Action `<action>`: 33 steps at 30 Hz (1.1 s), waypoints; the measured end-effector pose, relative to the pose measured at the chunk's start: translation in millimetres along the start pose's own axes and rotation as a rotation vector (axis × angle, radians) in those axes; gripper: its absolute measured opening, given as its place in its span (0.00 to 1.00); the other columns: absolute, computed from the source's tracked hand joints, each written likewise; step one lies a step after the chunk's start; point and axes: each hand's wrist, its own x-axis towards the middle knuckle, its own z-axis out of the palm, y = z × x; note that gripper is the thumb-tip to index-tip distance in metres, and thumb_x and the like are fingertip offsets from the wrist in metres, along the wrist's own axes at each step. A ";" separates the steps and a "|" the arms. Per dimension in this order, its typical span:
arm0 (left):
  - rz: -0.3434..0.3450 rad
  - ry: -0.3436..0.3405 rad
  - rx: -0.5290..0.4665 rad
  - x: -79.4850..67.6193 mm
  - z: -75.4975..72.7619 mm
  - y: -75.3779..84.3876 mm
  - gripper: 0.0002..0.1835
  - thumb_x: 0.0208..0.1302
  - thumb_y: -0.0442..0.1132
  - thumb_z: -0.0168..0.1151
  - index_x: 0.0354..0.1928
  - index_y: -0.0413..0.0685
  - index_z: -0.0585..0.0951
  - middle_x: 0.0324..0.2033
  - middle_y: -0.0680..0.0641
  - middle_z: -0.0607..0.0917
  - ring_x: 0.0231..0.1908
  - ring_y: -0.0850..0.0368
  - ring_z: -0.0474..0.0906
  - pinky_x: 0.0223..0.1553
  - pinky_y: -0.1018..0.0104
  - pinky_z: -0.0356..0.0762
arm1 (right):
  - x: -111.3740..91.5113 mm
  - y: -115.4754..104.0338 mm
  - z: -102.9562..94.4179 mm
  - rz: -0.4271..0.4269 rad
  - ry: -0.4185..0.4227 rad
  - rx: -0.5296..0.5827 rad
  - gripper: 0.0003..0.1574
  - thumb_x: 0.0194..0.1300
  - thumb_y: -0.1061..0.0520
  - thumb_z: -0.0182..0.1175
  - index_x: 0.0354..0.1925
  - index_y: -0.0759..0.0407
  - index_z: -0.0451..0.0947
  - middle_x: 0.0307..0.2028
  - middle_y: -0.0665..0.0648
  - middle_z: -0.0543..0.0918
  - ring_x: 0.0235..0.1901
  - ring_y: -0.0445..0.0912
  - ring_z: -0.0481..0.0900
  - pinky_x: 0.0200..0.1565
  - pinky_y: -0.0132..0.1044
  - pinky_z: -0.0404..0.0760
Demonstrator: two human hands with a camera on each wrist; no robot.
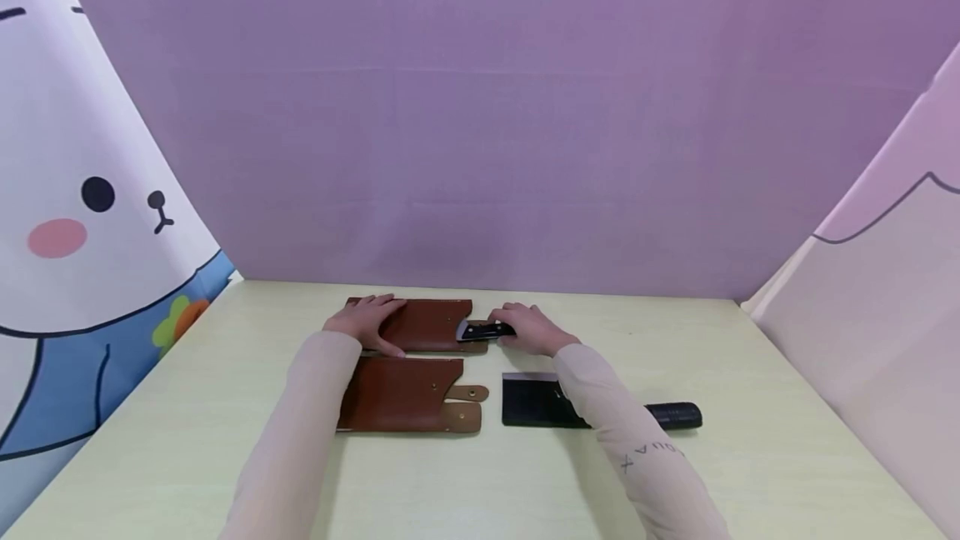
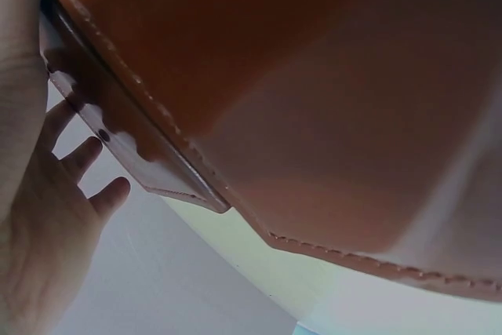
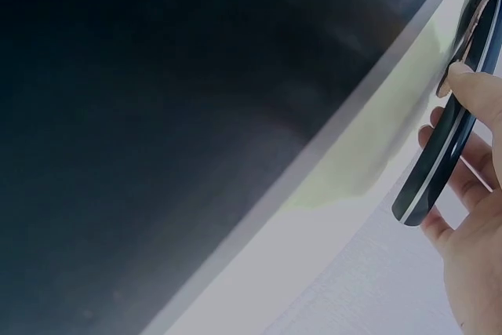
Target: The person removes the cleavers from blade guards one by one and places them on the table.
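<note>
A brown leather knife sheath (image 1: pixel 427 323) lies at the back of the table. My left hand (image 1: pixel 362 323) rests on its left part with the fingers spread. From the sheath's right end projects a knife (image 1: pixel 487 331) with a black riveted handle; most of its blade is hidden inside. My right hand (image 1: pixel 531 329) holds the handle, and the right wrist view shows thumb and fingers around the black handle (image 3: pixel 439 154). Nearer me lies a second brown sheath (image 1: pixel 405 394) with a strap. Under my right forearm is a black-bladed cleaver (image 1: pixel 536 401), partly hidden by the sleeve.
All of it lies on a pale yellow table (image 1: pixel 420 490). A purple cloth (image 1: pixel 510 123) rises behind the back edge, and printed cartoon cloths (image 1: pixel 112 290) hang at both sides. The cleaver's black handle (image 1: pixel 675 416) points right.
</note>
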 end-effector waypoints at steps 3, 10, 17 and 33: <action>0.015 0.029 0.029 0.9 0.8 -1.2 0.55 0.41 0.68 0.64 0.69 0.48 0.56 0.66 0.38 0.59 0.65 0.37 0.54 0.60 0.39 0.55 | -0.1 0.0 -0.1 -0.007 0.006 -0.007 0.20 0.59 0.57 0.61 0.51 0.51 0.74 0.48 0.55 0.77 0.51 0.51 0.73 0.53 0.54 0.67; 0.057 0.102 0.051 3.6 1.6 -3.6 0.56 0.37 0.68 0.67 0.68 0.50 0.59 0.61 0.38 0.65 0.60 0.39 0.64 0.55 0.41 0.63 | -0.6 -1.6 -1.4 -0.010 0.007 -0.004 0.20 0.59 0.58 0.61 0.51 0.52 0.74 0.48 0.55 0.77 0.51 0.51 0.73 0.52 0.54 0.68; 0.090 0.140 0.052 4.2 4.3 -6.8 0.55 0.35 0.69 0.68 0.67 0.51 0.61 0.57 0.39 0.68 0.54 0.42 0.70 0.52 0.43 0.66 | 0.3 -3.1 -1.5 -0.006 0.002 0.004 0.19 0.59 0.59 0.60 0.50 0.52 0.73 0.48 0.55 0.77 0.52 0.50 0.73 0.53 0.53 0.68; 0.122 0.208 0.009 8.2 12.5 -16.3 0.56 0.31 0.72 0.67 0.66 0.56 0.63 0.52 0.44 0.68 0.49 0.50 0.71 0.53 0.42 0.63 | 3.9 -4.7 -1.8 0.003 0.000 0.031 0.19 0.59 0.59 0.60 0.50 0.52 0.72 0.49 0.55 0.77 0.52 0.50 0.73 0.54 0.53 0.66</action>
